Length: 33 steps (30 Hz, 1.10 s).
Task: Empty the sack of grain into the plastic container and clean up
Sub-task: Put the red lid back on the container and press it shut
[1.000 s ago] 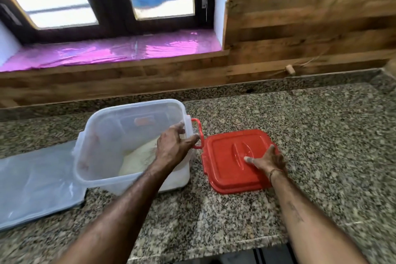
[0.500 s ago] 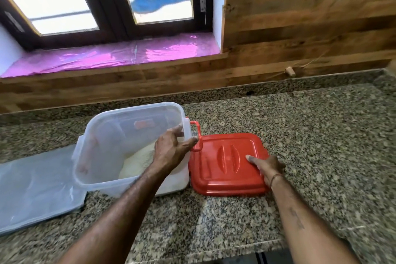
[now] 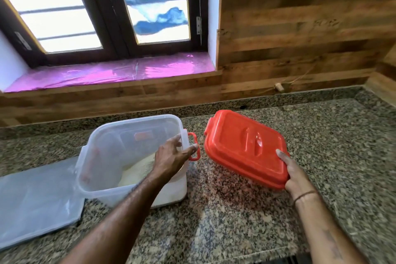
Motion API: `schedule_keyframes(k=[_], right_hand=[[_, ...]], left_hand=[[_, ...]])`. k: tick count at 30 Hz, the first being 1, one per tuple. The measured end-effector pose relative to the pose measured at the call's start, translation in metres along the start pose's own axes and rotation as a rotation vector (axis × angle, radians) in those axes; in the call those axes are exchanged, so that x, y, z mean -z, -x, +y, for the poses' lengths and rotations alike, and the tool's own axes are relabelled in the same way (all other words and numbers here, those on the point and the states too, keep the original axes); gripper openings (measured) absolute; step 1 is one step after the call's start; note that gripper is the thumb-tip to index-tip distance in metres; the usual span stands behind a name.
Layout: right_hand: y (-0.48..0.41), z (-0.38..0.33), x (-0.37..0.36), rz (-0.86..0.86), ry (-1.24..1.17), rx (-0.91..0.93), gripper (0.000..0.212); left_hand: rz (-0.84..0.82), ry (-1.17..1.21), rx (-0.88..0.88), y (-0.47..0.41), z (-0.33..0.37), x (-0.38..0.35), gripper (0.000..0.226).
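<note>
A clear plastic container (image 3: 107, 148) with red side clips stands on the granite counter, with pale grain (image 3: 137, 169) heaped in its bottom. My left hand (image 3: 171, 156) grips its right rim, thumb outside by the red clip (image 3: 195, 149). My right hand (image 3: 293, 174) holds the red lid (image 3: 244, 148) by its near right corner, tilted and lifted off the counter to the right of the container. A flat, empty translucent sack (image 3: 36, 201) lies on the counter to the left, partly under the container.
The granite counter (image 3: 235, 216) runs to a wood-panelled wall behind. A window sill covered in pink film (image 3: 111, 72) sits above the back left. A small cork-like peg (image 3: 279, 87) lies at the wall's base. The counter's front edge is near the bottom.
My right hand has lifted the red lid off the counter and tilted it, where before it lay flat next to the container. My left hand stays on the container's rim.
</note>
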State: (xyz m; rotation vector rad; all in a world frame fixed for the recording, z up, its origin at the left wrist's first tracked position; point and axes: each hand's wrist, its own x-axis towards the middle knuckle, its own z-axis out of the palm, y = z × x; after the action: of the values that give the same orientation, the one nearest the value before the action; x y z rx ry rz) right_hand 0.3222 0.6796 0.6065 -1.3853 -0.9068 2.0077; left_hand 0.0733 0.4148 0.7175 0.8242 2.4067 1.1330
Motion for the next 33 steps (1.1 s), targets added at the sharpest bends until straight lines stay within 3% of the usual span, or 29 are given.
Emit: schedule_keyframes(k=[5,8,12,16,21,30,33], right_hand=[[0.038,-0.035,-0.039,-0.134,-0.030,0.066,0.050],[0.056,-0.048,-0.072,-0.195,-0.051,0.103,0.053],[0.083,-0.046,-0.134,-0.280,0.015,0.149,0.053],[0.114,-0.025,-0.207,-0.328,0.136,0.184,0.049],[0.133,0.020,-0.268,-0.271,0.336,0.287,0.042],[0.123,0.058,-0.281,-0.001,0.697,0.550,0.081],[0.120,0.060,-0.280,0.017,0.760,0.534,0.086]], left_hand=[[0.007,0.212,0.032,-0.002,0.001,0.018,0.097],[0.073,0.339,-0.004,-0.008,0.005,0.038,0.088],[0.149,0.450,-0.032,-0.012,0.004,0.079,0.094],[0.267,0.412,0.025,0.002,-0.029,0.131,0.086],[0.374,0.373,0.141,0.029,-0.086,0.174,0.095],[0.321,0.471,0.247,0.035,-0.116,0.176,0.078],[0.264,0.494,0.256,0.025,-0.116,0.181,0.079]])
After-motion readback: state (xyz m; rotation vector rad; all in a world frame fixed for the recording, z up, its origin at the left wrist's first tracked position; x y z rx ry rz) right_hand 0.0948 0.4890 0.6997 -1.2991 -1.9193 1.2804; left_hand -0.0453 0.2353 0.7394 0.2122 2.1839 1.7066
